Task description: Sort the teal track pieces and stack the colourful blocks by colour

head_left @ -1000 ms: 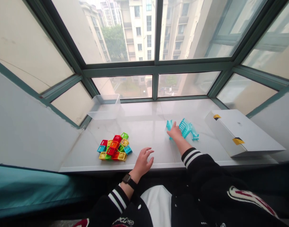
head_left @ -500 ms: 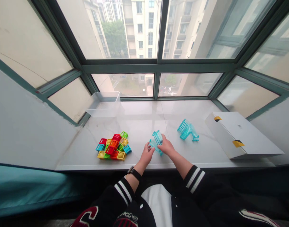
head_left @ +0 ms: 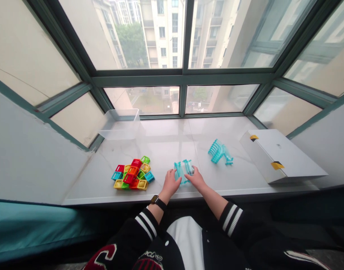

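Observation:
A translucent blue plastic track piece (head_left: 183, 171) with raised ribs lies on the white sill in front of me, between both hands. My left hand (head_left: 170, 183) grips its left side, fingers bent over the edge. Its right side is held by my right hand (head_left: 196, 178), with the thumb on the near part and the fingertips behind. Whether this is one piece or two joined together, I cannot tell. More ribbed blue track pieces (head_left: 219, 152), some curved, lie in a small group farther right.
On the left is a pile of red, yellow, green, orange and blue plastic blocks (head_left: 132, 175). Behind it, by the window frame, stands a clear plastic bin (head_left: 119, 129). A white box (head_left: 284, 153) with black-and-yellow tape sits at the right. The white sill (head_left: 166, 135) ends at a front edge near my wrists.
The blue track piece has turned from a slant to nearly square with me. My left hand has closed in on its left side. The view has shifted slightly.

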